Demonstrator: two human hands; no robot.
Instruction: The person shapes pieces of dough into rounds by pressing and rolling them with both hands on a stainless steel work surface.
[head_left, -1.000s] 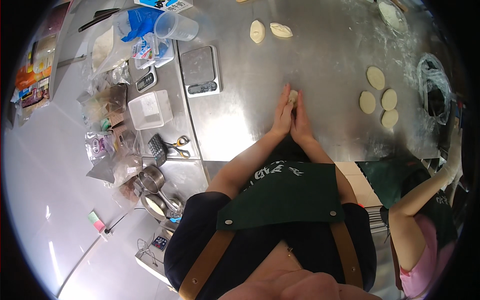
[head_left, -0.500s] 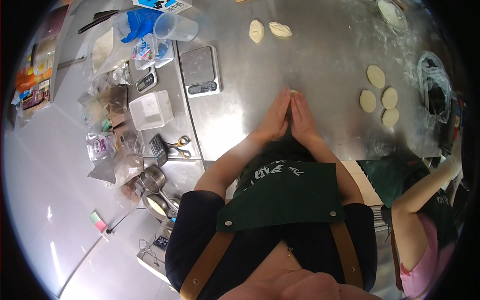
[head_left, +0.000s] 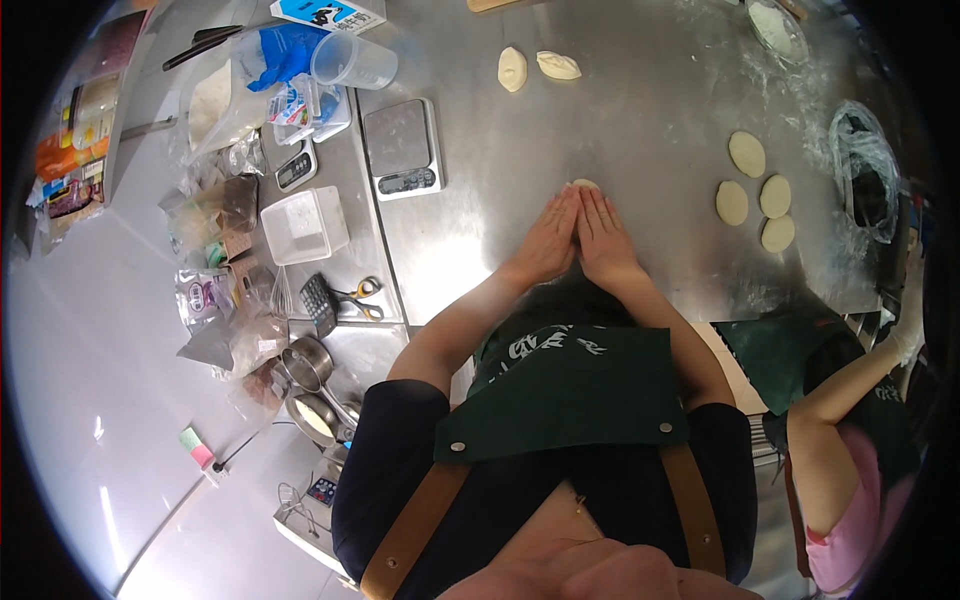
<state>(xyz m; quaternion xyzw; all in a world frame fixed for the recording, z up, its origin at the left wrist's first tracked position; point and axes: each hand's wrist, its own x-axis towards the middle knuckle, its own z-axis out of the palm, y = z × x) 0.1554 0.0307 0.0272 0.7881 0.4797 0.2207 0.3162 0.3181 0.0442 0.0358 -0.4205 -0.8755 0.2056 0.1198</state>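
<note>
My left hand (head_left: 547,238) and my right hand (head_left: 604,232) rest side by side on the steel worktop in front of me. Their fingers are straight and flat, pointing away from me, with the index sides touching. From beyond the fingertips peeks the pale edge of a piece of dough (head_left: 586,184); the hands cover the rest of it. Farther off lie two folded, pointed oval dough pieces (head_left: 512,69) (head_left: 558,66). To the right, several flat dough rounds (head_left: 747,155) lie in a loose group, two of them touching.
A kitchen scale (head_left: 402,148) stands left, beside a white plastic tub (head_left: 304,225), scissors (head_left: 361,299) and a clear measuring cup (head_left: 354,62). Far right are a flour bowl (head_left: 777,31) and a plastic-covered container (head_left: 866,180). A co-worker's arm (head_left: 850,385) reaches in at right.
Both hands stay together over the dough and have shifted slightly, the right fingers now flatter across it. The view has tilted a little. The dough rounds and folded pieces lie as before.
</note>
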